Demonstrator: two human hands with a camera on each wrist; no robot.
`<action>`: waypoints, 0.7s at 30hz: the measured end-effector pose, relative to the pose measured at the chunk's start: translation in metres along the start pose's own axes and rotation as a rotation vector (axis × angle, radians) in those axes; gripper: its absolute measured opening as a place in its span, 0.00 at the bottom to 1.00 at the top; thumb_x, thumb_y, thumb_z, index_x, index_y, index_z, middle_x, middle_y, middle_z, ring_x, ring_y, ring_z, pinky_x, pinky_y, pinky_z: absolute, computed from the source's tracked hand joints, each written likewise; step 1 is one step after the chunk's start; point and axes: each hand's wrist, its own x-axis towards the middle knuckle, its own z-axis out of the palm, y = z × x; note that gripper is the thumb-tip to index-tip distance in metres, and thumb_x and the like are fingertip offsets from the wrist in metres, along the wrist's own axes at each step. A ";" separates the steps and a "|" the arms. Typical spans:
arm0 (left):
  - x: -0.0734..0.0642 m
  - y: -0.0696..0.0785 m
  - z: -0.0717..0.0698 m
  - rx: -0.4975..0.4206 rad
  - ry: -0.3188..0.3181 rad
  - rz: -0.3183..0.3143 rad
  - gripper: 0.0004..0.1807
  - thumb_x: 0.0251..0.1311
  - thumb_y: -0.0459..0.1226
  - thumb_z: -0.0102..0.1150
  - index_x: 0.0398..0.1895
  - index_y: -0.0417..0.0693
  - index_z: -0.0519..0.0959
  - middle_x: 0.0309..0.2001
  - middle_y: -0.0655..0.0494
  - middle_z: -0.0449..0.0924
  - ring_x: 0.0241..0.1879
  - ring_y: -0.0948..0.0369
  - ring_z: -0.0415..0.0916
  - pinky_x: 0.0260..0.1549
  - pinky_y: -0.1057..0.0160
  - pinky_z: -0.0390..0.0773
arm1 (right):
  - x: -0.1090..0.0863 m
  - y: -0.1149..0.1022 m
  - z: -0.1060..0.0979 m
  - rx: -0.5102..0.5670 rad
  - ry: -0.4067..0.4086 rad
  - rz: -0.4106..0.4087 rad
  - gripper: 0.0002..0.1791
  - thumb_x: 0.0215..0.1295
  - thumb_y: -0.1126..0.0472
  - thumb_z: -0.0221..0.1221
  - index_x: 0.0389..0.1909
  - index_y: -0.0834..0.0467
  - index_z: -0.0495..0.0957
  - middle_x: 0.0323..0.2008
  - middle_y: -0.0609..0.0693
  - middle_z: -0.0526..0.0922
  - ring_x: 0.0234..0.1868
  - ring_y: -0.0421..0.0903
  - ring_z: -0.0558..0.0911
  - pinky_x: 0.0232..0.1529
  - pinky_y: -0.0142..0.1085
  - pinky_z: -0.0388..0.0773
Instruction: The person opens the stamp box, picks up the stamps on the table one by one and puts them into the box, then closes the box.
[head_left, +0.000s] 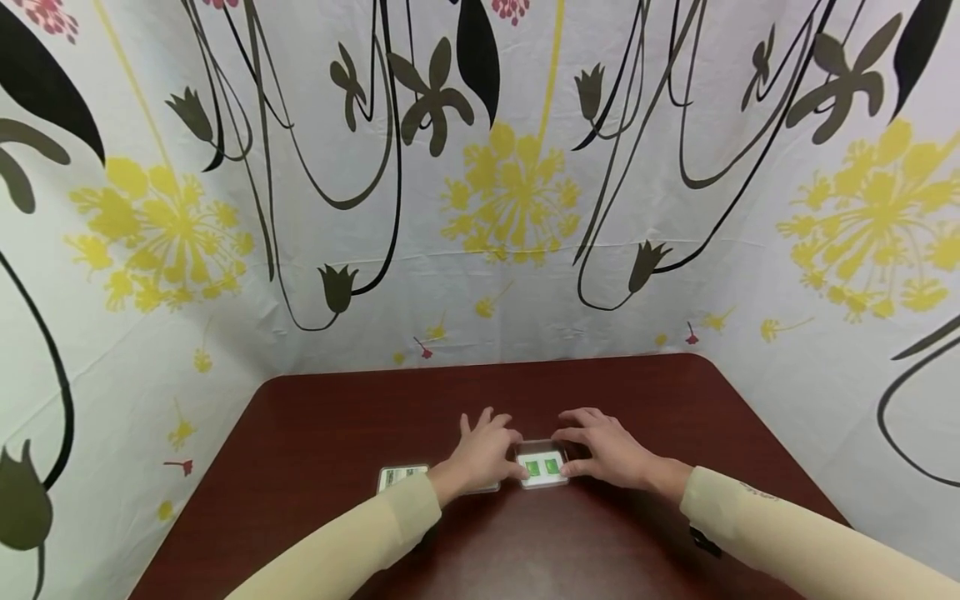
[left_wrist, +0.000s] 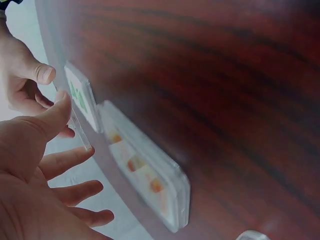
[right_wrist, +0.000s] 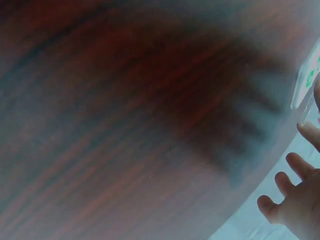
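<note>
A small clear plastic case (head_left: pixel 544 481) with two green pictures on a white ground lies on the table between the hands. My left hand (head_left: pixel 480 456) pinches one side of a thin clear lid (left_wrist: pixel 80 129) between thumb and index finger, its other fingers spread. From the opposite side my right hand (head_left: pixel 611 452) holds the lid by thumb and index finger, the rest of its fingers apart. The lid appears tilted above the case. Next to it, a clear case with orange pictures (left_wrist: pixel 142 172) lies mostly hidden under the left hand in the head view.
Another clear case (head_left: pixel 397 476) with a printed card lies to the left, partly behind the left forearm. The dark red wooden table (head_left: pixel 337 417) has rounded far corners. A flower-printed white cloth (head_left: pixel 487 308) hangs behind it and on both sides.
</note>
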 end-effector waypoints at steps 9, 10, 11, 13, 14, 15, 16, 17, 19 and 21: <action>-0.003 0.002 0.011 0.011 -0.021 -0.008 0.31 0.40 0.63 0.62 0.48 0.60 0.79 0.62 0.53 0.63 0.65 0.44 0.48 0.52 0.31 0.44 | -0.008 -0.004 0.006 0.000 -0.018 0.015 0.31 0.49 0.32 0.57 0.54 0.41 0.74 0.60 0.48 0.64 0.61 0.48 0.60 0.51 0.56 0.59; -0.004 0.002 0.011 0.009 -0.021 -0.004 0.32 0.39 0.63 0.62 0.48 0.60 0.79 0.61 0.52 0.64 0.65 0.44 0.48 0.52 0.31 0.44 | -0.008 -0.004 0.007 0.001 -0.020 0.017 0.31 0.49 0.32 0.57 0.54 0.41 0.74 0.60 0.48 0.64 0.61 0.48 0.60 0.51 0.56 0.59; -0.004 0.002 0.012 0.006 -0.020 -0.001 0.32 0.39 0.63 0.62 0.48 0.60 0.79 0.61 0.52 0.64 0.65 0.44 0.49 0.52 0.31 0.44 | -0.009 -0.004 0.007 -0.001 -0.021 0.019 0.32 0.49 0.32 0.57 0.54 0.41 0.74 0.61 0.48 0.64 0.61 0.47 0.60 0.51 0.56 0.59; -0.005 0.002 0.012 0.005 -0.021 0.003 0.32 0.39 0.63 0.62 0.48 0.60 0.79 0.61 0.52 0.64 0.65 0.44 0.49 0.52 0.31 0.45 | -0.009 -0.005 0.007 0.001 -0.025 0.025 0.32 0.49 0.32 0.57 0.54 0.41 0.73 0.61 0.47 0.63 0.61 0.47 0.60 0.52 0.55 0.58; -0.005 0.003 0.011 0.003 -0.020 0.004 0.32 0.39 0.63 0.62 0.48 0.60 0.79 0.61 0.52 0.64 0.65 0.44 0.49 0.52 0.31 0.45 | -0.010 -0.005 0.007 0.000 -0.028 0.028 0.32 0.49 0.31 0.57 0.54 0.41 0.73 0.61 0.47 0.63 0.61 0.47 0.60 0.52 0.55 0.58; -0.006 0.003 0.011 0.001 -0.018 0.005 0.32 0.39 0.63 0.63 0.48 0.60 0.79 0.61 0.52 0.64 0.65 0.44 0.49 0.52 0.31 0.45 | -0.010 -0.005 0.008 -0.001 -0.030 0.029 0.32 0.48 0.31 0.57 0.55 0.41 0.73 0.61 0.47 0.63 0.60 0.47 0.60 0.52 0.55 0.58; -0.006 0.003 0.011 0.000 -0.016 0.005 0.32 0.38 0.63 0.63 0.48 0.60 0.79 0.61 0.52 0.64 0.65 0.44 0.49 0.52 0.31 0.45 | -0.010 -0.005 0.008 -0.005 -0.033 0.030 0.32 0.48 0.31 0.57 0.55 0.40 0.73 0.61 0.47 0.63 0.60 0.46 0.61 0.52 0.55 0.58; -0.006 0.003 0.012 -0.001 -0.013 0.007 0.32 0.38 0.63 0.63 0.47 0.60 0.79 0.61 0.52 0.65 0.65 0.43 0.49 0.52 0.31 0.45 | -0.010 -0.005 0.008 -0.011 -0.035 0.029 0.32 0.48 0.31 0.56 0.54 0.40 0.73 0.61 0.46 0.63 0.60 0.46 0.61 0.52 0.55 0.58; -0.006 0.003 0.012 0.003 -0.009 0.010 0.31 0.37 0.63 0.64 0.46 0.61 0.80 0.60 0.53 0.65 0.64 0.44 0.50 0.52 0.31 0.45 | -0.010 -0.005 0.009 -0.022 -0.038 0.025 0.33 0.48 0.30 0.56 0.54 0.40 0.73 0.60 0.46 0.63 0.59 0.45 0.61 0.52 0.54 0.59; -0.006 0.004 0.013 0.008 -0.002 0.012 0.31 0.37 0.63 0.64 0.45 0.61 0.80 0.60 0.53 0.66 0.64 0.44 0.50 0.51 0.30 0.46 | -0.009 -0.006 0.009 -0.033 -0.037 0.019 0.33 0.48 0.30 0.56 0.54 0.40 0.73 0.60 0.46 0.63 0.59 0.45 0.62 0.52 0.54 0.59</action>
